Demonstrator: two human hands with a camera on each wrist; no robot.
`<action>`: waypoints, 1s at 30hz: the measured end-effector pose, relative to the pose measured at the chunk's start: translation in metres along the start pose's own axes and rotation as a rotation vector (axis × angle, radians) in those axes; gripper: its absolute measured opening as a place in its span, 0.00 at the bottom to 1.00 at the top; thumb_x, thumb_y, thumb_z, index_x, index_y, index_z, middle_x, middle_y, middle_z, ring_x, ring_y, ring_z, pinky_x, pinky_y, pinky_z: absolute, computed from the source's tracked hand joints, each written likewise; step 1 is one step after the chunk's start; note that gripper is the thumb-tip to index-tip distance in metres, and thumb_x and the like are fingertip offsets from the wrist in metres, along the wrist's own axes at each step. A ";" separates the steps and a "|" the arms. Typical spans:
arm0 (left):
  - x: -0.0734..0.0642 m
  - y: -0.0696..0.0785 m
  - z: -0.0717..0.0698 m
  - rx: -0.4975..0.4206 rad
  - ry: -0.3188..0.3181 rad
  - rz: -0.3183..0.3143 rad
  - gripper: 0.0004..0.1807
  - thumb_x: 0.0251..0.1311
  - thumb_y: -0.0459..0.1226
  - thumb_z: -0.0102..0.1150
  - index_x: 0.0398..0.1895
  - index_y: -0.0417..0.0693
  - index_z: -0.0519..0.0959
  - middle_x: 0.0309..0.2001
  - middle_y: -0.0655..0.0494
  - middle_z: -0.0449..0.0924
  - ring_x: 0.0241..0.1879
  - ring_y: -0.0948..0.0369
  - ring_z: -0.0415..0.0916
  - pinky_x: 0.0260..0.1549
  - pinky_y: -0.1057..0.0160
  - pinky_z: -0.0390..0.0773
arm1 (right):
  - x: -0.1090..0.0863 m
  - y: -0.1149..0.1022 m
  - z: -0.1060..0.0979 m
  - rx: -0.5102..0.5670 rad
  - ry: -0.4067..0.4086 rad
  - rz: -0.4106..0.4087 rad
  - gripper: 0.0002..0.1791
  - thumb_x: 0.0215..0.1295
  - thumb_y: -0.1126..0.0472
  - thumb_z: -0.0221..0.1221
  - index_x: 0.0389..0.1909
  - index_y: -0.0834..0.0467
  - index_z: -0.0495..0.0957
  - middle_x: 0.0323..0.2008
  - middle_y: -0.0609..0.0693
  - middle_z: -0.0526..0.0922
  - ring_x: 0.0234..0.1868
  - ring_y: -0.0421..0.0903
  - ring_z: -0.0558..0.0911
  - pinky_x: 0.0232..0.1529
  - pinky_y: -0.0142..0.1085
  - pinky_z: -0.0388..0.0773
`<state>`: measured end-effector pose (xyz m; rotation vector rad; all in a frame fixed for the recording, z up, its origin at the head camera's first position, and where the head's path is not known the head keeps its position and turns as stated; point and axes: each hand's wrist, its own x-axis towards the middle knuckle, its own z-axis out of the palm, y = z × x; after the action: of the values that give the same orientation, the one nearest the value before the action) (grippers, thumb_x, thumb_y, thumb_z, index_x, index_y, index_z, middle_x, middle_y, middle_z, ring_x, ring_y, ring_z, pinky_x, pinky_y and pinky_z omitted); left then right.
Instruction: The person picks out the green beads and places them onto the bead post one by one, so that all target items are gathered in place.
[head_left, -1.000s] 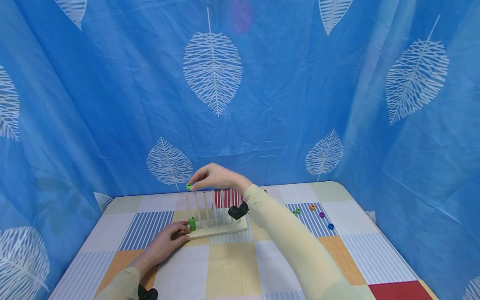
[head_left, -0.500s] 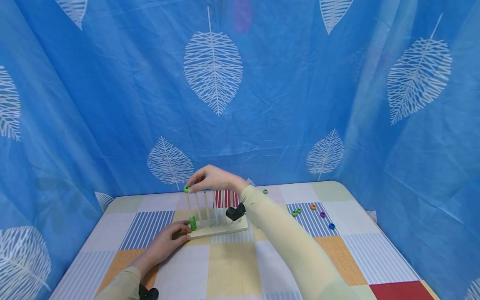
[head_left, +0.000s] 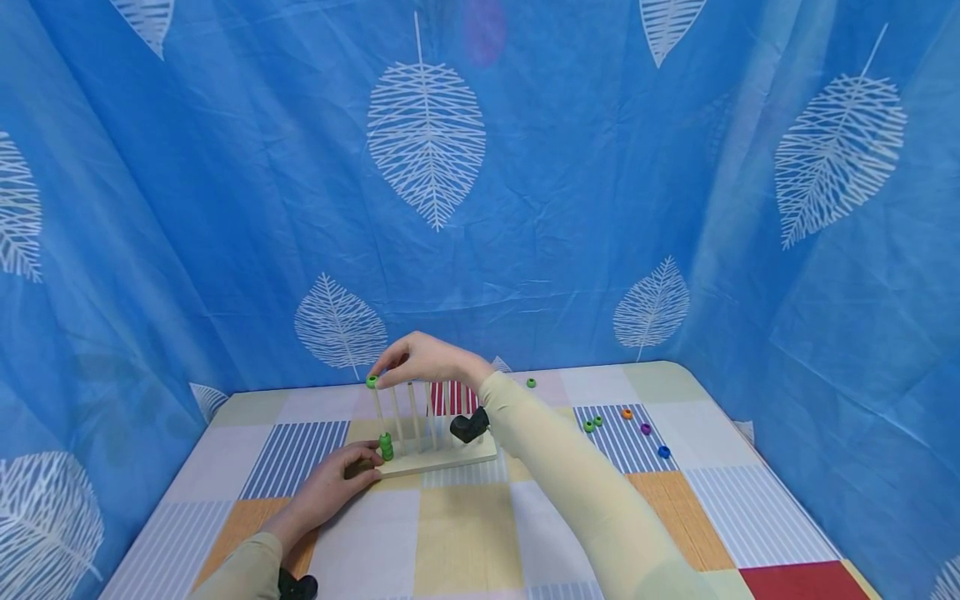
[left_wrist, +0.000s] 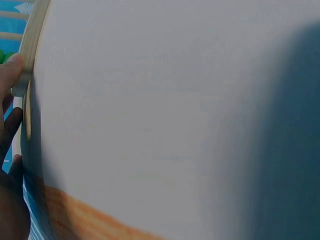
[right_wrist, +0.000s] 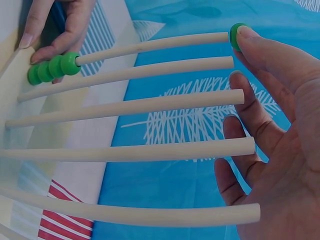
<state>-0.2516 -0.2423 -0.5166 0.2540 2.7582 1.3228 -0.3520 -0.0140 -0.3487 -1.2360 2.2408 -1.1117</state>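
1. A green bead [head_left: 372,382] is sitting slightly lower and farther left than a second ago, right at the tip of the end peg [head_left: 378,406].
2. The right hand [head_left: 423,358] is pinching it with thumb and forefinger.
3. Four stacked green beads [head_left: 386,447] are resting at that peg's foot.
4. The left hand [head_left: 337,477] is gripping the rack [head_left: 442,460] there by its base.
5. Rightward on the desk [head_left: 465,533], two green beads [head_left: 588,427], an orange bead [head_left: 627,413], a purple bead [head_left: 646,428] and a blue bead [head_left: 663,452] are lying loose.
6. A blue curtain [head_left: 525,275] is hanging behind.
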 end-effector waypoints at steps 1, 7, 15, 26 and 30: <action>0.000 0.000 0.000 -0.001 0.001 -0.003 0.05 0.65 0.39 0.69 0.42 0.59 0.84 0.66 0.49 0.76 0.69 0.44 0.68 0.69 0.36 0.63 | 0.000 0.000 0.000 0.001 -0.001 0.001 0.14 0.70 0.55 0.66 0.54 0.51 0.86 0.48 0.40 0.85 0.47 0.39 0.83 0.49 0.33 0.81; 0.000 0.000 0.000 0.008 0.002 -0.004 0.05 0.65 0.39 0.69 0.42 0.58 0.84 0.66 0.48 0.76 0.68 0.44 0.69 0.68 0.36 0.64 | 0.001 0.001 0.002 0.000 -0.006 0.009 0.13 0.70 0.55 0.66 0.53 0.51 0.86 0.48 0.40 0.85 0.47 0.39 0.83 0.49 0.33 0.81; 0.001 -0.001 0.000 0.007 0.001 0.008 0.05 0.66 0.40 0.68 0.43 0.58 0.84 0.66 0.49 0.76 0.68 0.44 0.69 0.68 0.36 0.63 | 0.002 0.002 0.002 0.004 -0.009 0.016 0.14 0.70 0.54 0.66 0.53 0.51 0.87 0.48 0.39 0.85 0.47 0.39 0.83 0.49 0.33 0.81; 0.000 0.000 -0.001 0.015 0.000 0.016 0.05 0.66 0.40 0.69 0.43 0.58 0.85 0.66 0.47 0.76 0.69 0.43 0.68 0.69 0.35 0.62 | 0.000 0.002 0.002 -0.006 -0.010 0.025 0.15 0.69 0.53 0.67 0.54 0.48 0.87 0.54 0.47 0.85 0.48 0.38 0.82 0.48 0.33 0.81; -0.002 0.003 -0.001 0.020 0.001 0.015 0.05 0.66 0.40 0.68 0.43 0.57 0.85 0.66 0.46 0.75 0.69 0.42 0.67 0.69 0.35 0.62 | -0.002 0.001 -0.001 0.012 0.000 0.021 0.14 0.68 0.53 0.67 0.53 0.47 0.87 0.55 0.49 0.84 0.47 0.39 0.83 0.50 0.37 0.82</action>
<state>-0.2493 -0.2417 -0.5137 0.2759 2.7768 1.2989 -0.3522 -0.0118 -0.3492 -1.2047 2.2389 -1.1162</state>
